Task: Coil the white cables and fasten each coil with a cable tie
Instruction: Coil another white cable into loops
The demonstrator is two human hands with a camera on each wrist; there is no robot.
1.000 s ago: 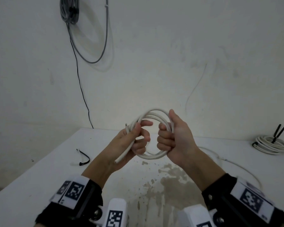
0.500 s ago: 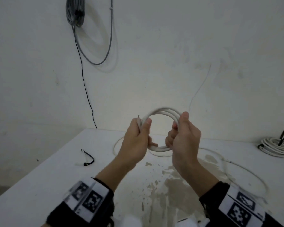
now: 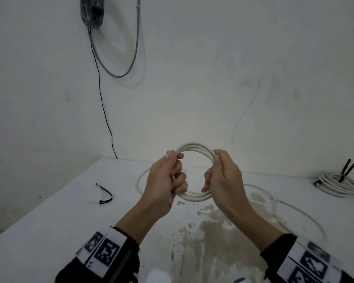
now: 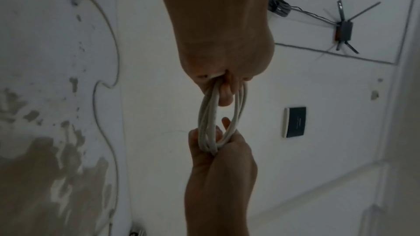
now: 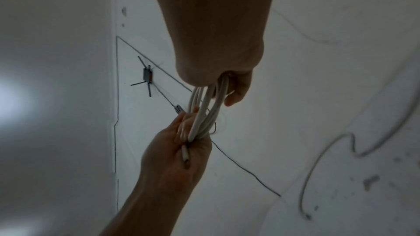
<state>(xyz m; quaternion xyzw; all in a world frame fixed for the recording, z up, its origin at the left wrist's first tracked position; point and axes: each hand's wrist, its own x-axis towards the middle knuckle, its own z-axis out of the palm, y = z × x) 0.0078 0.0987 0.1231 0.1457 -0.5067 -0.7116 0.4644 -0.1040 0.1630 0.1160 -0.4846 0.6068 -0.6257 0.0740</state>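
Both hands hold the white cable coil [image 3: 194,172] above the counter [image 3: 49,221]: the left hand [image 3: 166,180] curled round its 9 o'clock side and cut end, the right hand [image 3: 223,180] round its 3 o'clock side. Coiling looks unfinished, since slack [image 3: 294,209] trails toward 4 o'clock; next likely gather that, then fetch the black cable tie [image 3: 105,194] at 9 o'clock, with open surface between it and the counter's edge.

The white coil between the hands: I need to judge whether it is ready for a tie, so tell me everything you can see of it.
The coil is smooth white round cable, wound into several loops forming a ring. It is held upright in the air above the table. The left hand grips its left side, with a cut end poking out above the thumb; the right hand grips its right side. No tie is on it, and loose cable still lies on the table.
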